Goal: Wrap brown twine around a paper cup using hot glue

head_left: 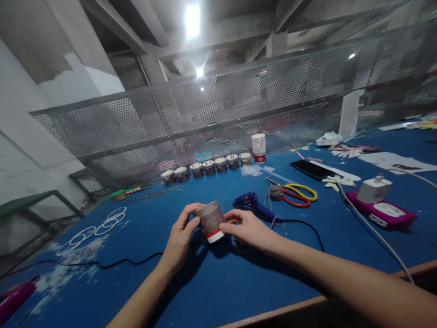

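Your yarn-wrapped paper cup (pixel 209 218) is off the table (pixel 191 291), tilted between your two hands: your left hand (pixel 180 231) holds it at nine o'clock, thumb and fingers curled around the side, and your right hand (pixel 246 227) pinches it at three o'clock, thumb low near the red-and-white band. From the cup, the blue glue gun (pixel 254 204) lies close by between two and three o'clock, with the yarn ball (pixel 276 193) and scissors (pixel 298 197) beyond it; a row of similar cups (pixel 209 168) stands at twelve, and white rings (pixel 111 222) lie at nine. Expect it to be very light, with thin walls that would dent under a hard squeeze. The yarn should give your fingertips good grip, while the bare band looks smoother and slicker, so hold the wrapped sides gently, or the lower end, which is likely stiffer.
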Available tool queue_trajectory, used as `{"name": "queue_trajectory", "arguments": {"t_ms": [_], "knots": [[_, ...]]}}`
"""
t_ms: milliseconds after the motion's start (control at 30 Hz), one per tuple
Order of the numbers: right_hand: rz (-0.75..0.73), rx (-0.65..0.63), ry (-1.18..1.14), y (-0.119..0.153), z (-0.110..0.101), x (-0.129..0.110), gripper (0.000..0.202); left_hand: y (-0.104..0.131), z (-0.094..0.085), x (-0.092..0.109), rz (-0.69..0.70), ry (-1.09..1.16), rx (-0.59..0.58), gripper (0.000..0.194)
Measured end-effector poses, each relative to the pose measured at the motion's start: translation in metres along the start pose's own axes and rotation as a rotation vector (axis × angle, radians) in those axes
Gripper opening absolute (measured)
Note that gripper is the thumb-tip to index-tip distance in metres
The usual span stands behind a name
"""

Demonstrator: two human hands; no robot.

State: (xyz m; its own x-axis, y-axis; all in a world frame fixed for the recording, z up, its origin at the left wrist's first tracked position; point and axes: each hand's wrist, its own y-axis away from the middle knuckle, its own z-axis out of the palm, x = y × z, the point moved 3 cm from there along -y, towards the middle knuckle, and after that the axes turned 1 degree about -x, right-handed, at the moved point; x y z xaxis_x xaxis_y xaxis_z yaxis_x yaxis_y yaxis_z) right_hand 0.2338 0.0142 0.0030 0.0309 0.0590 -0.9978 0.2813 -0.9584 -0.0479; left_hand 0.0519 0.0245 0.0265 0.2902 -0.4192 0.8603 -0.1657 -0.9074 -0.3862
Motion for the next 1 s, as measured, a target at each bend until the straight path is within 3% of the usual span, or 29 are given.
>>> {"name": "queue_trajectory", "arguments": {"t_ms": [100, 233, 433, 567, 767, 900, 1000], "knots": [[-0.125, 0.098, 0.242, 0.003, -0.002, -0.004, 0.019, 0.001, 0.001, 0.008, 0.051, -0.18, -0.017, 0.023], [-0.196, 0.117, 0.426, 0.007, 0.0, -0.006, 0.019, 0.007, 0.008, 0.01, 0.08, -0.229, -0.072, 0.027], [-0.229, 0.057, 0.472, 0.007, 0.001, -0.007, 0.016, 0.011, 0.016, 0.003, -0.05, -0.2, -0.092, 0.034], [-0.252, 0.034, 0.449, 0.006, -0.002, -0.011, 0.027, 0.01, 0.015, 0.005, -0.098, -0.151, -0.079, 0.035], [-0.39, 0.141, 0.591, 0.012, -0.003, -0.013, 0.011, 0.009, 0.014, 0.011, -0.026, -0.153, -0.021, 0.03], [-0.569, 0.166, 0.735, 0.017, -0.002, -0.011, 0.01, 0.008, 0.014, 0.009, 0.028, -0.195, 0.004, 0.031], [-0.613, 0.167, 0.776, 0.018, -0.002, -0.01, 0.011, 0.009, 0.013, 0.006, 0.06, -0.263, 0.041, 0.035]]}}
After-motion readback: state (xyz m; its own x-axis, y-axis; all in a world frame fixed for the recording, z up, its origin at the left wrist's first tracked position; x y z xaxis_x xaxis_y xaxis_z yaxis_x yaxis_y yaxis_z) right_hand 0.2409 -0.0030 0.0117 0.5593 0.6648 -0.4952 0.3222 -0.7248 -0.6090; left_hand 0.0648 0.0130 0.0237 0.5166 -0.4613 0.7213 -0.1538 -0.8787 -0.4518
